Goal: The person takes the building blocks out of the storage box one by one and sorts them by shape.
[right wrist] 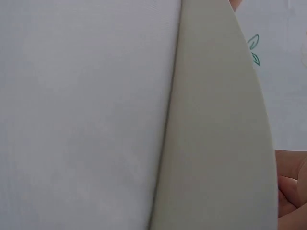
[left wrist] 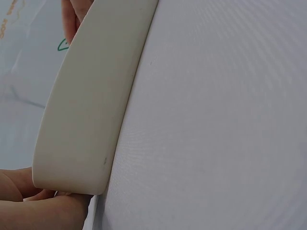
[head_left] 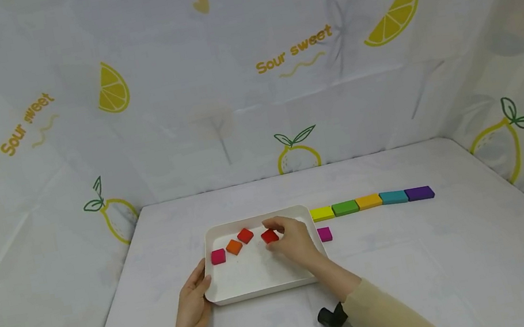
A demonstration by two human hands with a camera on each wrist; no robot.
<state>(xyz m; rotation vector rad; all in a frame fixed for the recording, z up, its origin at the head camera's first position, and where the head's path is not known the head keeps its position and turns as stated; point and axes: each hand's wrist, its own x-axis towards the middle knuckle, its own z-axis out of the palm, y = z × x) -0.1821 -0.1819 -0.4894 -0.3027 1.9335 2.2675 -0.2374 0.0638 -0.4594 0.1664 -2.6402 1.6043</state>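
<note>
A shallow white tray (head_left: 263,290) lies on the table, its near wall filling much of both wrist views. My left hand (head_left: 194,301) grips the tray's left side, thumb at the rim. Over the tray's right part, my right hand (head_left: 295,239) pinches a red block (head_left: 269,236) between thumb and fingers. In the left wrist view, left fingers (left wrist: 48,211) touch the tray's corner. Further left in the tray lie a pink block (head_left: 218,257), an orange block (head_left: 234,247) and another red block (head_left: 245,236). The tray wall hides the blocks from both wrist cameras.
Right of the tray, a row of blocks runs along the table: yellow (head_left: 322,213), green (head_left: 345,208), orange (head_left: 369,201), teal (head_left: 393,197) and purple (head_left: 419,193). A magenta block (head_left: 325,234) sits close beside the tray's right wall. Lemon-printed curtains (head_left: 184,142) enclose the table.
</note>
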